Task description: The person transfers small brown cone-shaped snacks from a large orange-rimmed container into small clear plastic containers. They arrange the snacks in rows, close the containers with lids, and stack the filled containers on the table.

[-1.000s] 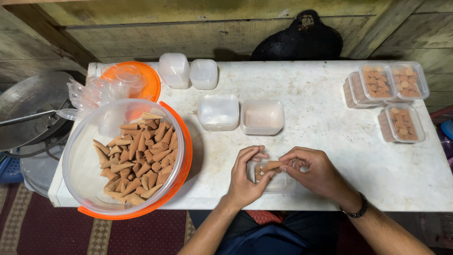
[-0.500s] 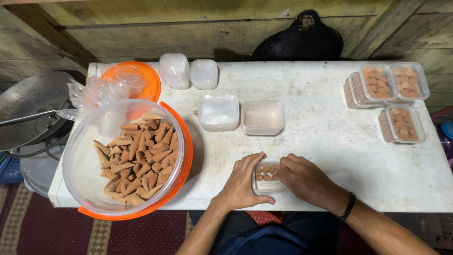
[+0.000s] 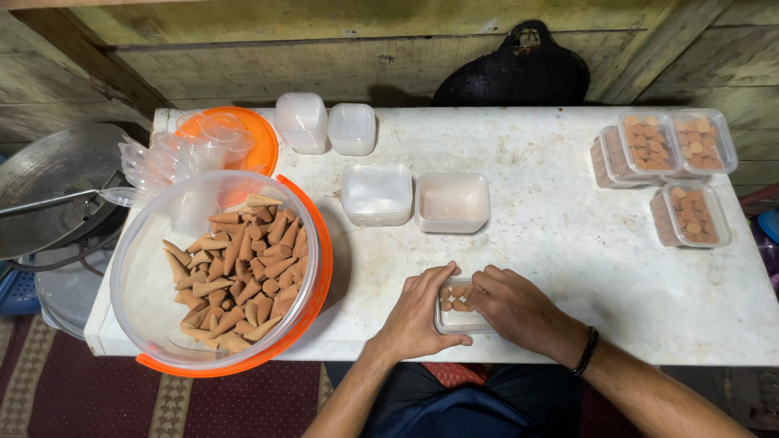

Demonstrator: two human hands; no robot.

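- Weathered wooden planks back a white bench (image 3: 568, 243), and I look straight down on it.
- At six o'clock my left hand (image 3: 418, 312) and right hand (image 3: 515, 308) sit close together, both clamped on a small clear box (image 3: 458, 312) part-filled with brown cones, fingers pressing from either side.
- At nine o'clock of the hands a big clear bowl (image 3: 154, 284) with an orange rim holds a heap of loose cones (image 3: 239, 268).
- At twelve o'clock two empty clear tubs (image 3: 377, 193) stand side by side.
- At two o'clock filled boxes (image 3: 677, 162) are stacked near the bench edge.
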